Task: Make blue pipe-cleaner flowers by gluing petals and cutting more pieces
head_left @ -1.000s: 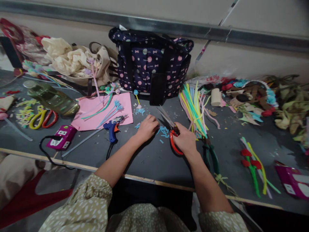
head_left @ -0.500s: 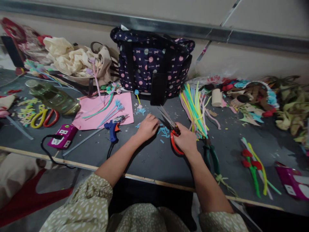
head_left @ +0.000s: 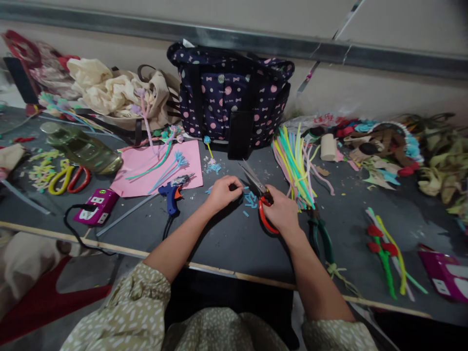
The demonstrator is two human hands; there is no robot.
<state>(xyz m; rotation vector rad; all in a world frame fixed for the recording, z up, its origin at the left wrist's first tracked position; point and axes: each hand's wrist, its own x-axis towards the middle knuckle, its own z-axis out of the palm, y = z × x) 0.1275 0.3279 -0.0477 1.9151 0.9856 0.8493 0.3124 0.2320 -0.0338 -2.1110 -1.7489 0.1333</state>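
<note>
My right hand (head_left: pixel 281 208) grips the red-handled scissors (head_left: pixel 267 214), whose blades point up and to the left with a gap between them. Beside the blades, my left hand (head_left: pixel 225 193) is closed with thumb and forefinger pinched; whatever is between the fingertips is too small to make out. Short blue pieces (head_left: pixel 250 199) lie on the dark table between my two hands. A blue glue gun (head_left: pixel 170 196) rests left of my left hand, near a pink sheet (head_left: pixel 192 161). Green-handled pliers (head_left: pixel 321 239) lie right of my right hand.
A dark patterned bag (head_left: pixel 215 97) stands at the back with a black phone (head_left: pixel 239 135) against it. Colourful pipe cleaners (head_left: pixel 296 165) lie at right. A green bottle (head_left: pixel 80 148), yellow scissors (head_left: pixel 61 180) and a purple power strip (head_left: pixel 97 207) are at left.
My left hand has lifted slightly from the blue pieces, and its thumb and forefinger now form a pinch. My right hand and the scissors have hardly moved.
</note>
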